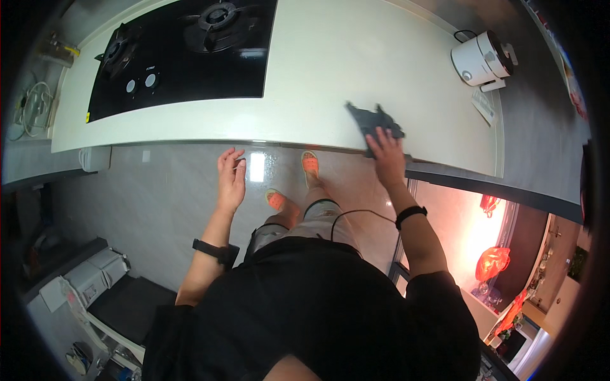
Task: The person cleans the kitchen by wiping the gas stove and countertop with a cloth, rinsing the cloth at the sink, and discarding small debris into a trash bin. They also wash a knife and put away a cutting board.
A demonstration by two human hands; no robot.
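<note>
My right hand (387, 155) lies on a dark grey cloth (369, 121) at the front edge of the white countertop (324, 62), right of the hob. The fingers press on the cloth; whether they grip it is hard to tell. Part of the cloth hangs at the counter's edge. My left hand (232, 183) hovers over the floor just in front of the counter, below the hob, with its fingers loosely curled and nothing seen in it. A black band is on each forearm.
A black gas hob (190, 57) with burners and two knobs fills the counter's left part. At the back right stands a white electric pot (479, 59), with a white strip (483, 107) beside it. An open doorway is at right. Shelving with white bins (90, 281) stands lower left.
</note>
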